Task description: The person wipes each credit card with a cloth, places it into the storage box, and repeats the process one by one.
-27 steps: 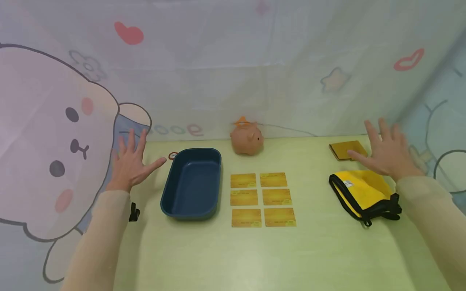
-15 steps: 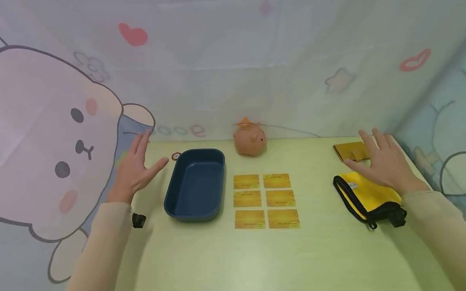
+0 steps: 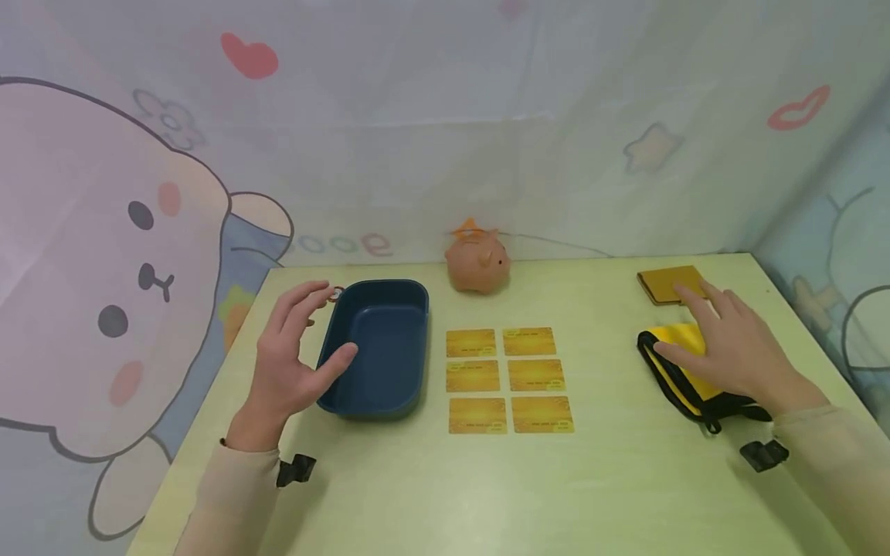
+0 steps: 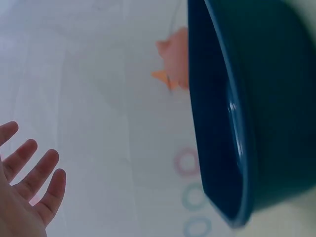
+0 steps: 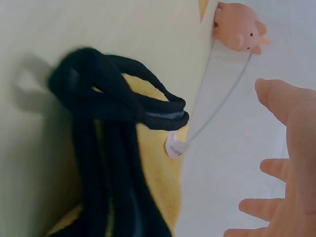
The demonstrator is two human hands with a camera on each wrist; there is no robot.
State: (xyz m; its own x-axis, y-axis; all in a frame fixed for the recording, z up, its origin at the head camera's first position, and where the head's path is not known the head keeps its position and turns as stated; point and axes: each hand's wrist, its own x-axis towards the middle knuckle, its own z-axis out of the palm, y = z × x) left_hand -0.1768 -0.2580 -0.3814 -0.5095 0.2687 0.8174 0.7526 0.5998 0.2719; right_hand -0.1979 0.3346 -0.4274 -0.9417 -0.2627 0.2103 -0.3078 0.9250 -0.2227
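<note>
In the head view my left hand (image 3: 281,359) hovers at the left side of a dark blue rectangular basin (image 3: 378,351), thumb overlapping its near-left edge, fingers loosely bent and holding nothing. The left wrist view shows the basin's wall (image 4: 281,108) close by, with the fingers spread apart from it. My right hand (image 3: 740,347) is above a yellow zippered pouch (image 3: 673,334) with black trim, partly hiding it. In the right wrist view its fingers are spread with nothing in them, beside the pouch (image 5: 160,168). A mustard wallet (image 3: 664,282) lies just beyond the right fingertips.
Several gold cards (image 3: 474,377) lie in two columns mid-table. A pink piggy bank (image 3: 476,264) stands at the back, near the hanging printed cloth (image 3: 417,170). A small red-and-white round piece (image 3: 338,293) lies behind the basin's left corner.
Both hands have come down and nearer to me. The left hand has moved right to the basin's side, its fingers bending more; the right has lowered over the pouch. Table objects stay put.
</note>
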